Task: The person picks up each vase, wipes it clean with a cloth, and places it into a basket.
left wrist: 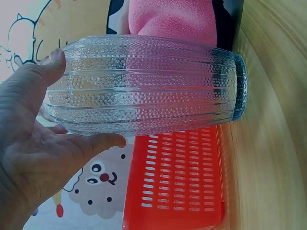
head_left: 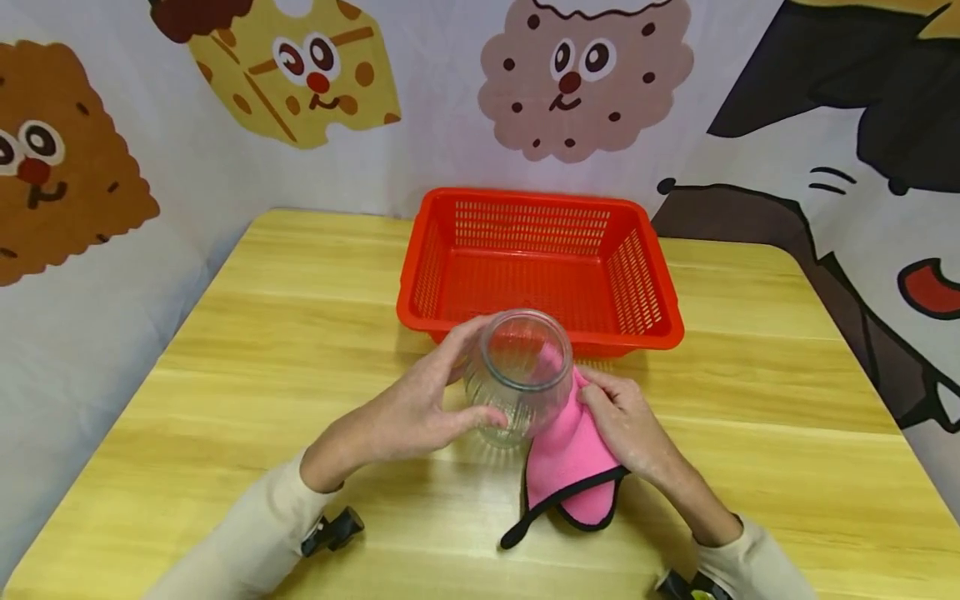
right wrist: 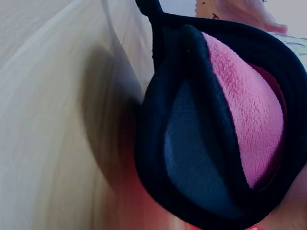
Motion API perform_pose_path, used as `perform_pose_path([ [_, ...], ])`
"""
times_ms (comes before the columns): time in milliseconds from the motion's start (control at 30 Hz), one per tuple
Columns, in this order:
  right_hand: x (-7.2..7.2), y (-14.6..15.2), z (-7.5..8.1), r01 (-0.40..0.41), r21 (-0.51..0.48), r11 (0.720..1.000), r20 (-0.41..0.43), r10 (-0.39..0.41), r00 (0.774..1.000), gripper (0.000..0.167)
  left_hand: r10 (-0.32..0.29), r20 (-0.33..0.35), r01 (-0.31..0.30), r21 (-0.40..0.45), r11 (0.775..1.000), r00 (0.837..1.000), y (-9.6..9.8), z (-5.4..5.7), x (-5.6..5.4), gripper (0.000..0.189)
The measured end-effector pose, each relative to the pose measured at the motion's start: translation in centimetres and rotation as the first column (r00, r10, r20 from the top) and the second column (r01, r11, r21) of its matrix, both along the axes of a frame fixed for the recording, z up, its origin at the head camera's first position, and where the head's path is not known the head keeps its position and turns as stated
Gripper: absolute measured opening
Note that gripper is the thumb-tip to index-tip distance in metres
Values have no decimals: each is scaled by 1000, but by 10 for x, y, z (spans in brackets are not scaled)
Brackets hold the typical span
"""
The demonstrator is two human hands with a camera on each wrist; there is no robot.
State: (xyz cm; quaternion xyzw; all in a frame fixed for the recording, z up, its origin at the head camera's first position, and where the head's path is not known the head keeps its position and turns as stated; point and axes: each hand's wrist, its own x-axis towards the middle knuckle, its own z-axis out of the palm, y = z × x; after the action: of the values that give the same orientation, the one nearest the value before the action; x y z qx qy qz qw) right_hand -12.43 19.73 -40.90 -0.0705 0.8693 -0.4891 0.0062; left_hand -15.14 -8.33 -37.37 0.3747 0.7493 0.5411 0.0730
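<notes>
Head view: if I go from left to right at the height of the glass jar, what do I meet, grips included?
Left grip, glass jar, pink cloth, right grip.

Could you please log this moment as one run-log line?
left hand: holds glass jar | right hand: grips pink cloth beside jar | red basket: beyond jar, on table

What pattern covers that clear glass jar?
The jar has dotted lengthwise bands, clearest in the left wrist view.
</notes>
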Motion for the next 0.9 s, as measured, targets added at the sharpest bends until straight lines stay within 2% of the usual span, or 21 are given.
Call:
perform_pose_path([
  [167,-1,0,-1,-55,45,997,-20,56,998,32,-44,23,43,26,999,999,-1,2,0,100],
  [367,2,-1,-6,-91,150,985,-3,93,996,34,-78,57,77,27,997,995,-2,0,0,104],
  [600,5,-1,-9,-121,296,947,40,114,993,24,-77,19,78,-13,997,997,-4,-3,1,103],
  [767,7,0,-9,-79,303,950,-3,84,996,23,-54,11,55,-98,994,998,-6,-3,1,97],
  [900,11,1,-1,33,220,975,-126,-5,992,31,-39,43,44,-115,992,998,-8,-1,-1,98],
])
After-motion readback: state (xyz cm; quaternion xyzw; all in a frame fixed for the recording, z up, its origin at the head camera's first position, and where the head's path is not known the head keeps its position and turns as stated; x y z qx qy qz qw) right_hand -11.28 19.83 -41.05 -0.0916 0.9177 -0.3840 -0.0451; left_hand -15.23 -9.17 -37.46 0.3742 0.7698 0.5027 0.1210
